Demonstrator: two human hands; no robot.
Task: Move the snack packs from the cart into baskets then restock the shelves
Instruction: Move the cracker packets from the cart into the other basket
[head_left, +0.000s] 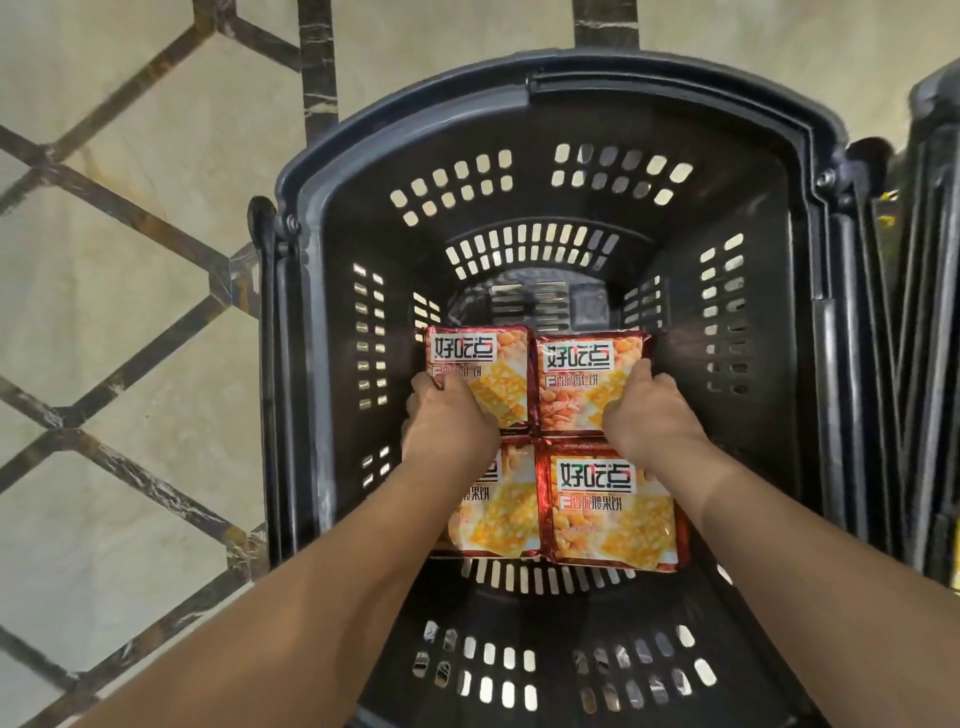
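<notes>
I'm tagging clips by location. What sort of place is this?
Probably a shop or supermarket. A black slotted shopping basket holds four identical red snack packs. What look like more stacked baskets stand at the right. The floor is polished patterned tile.

Head cam looks steeply down, close, into basket (311, 208) (single view).
</notes>
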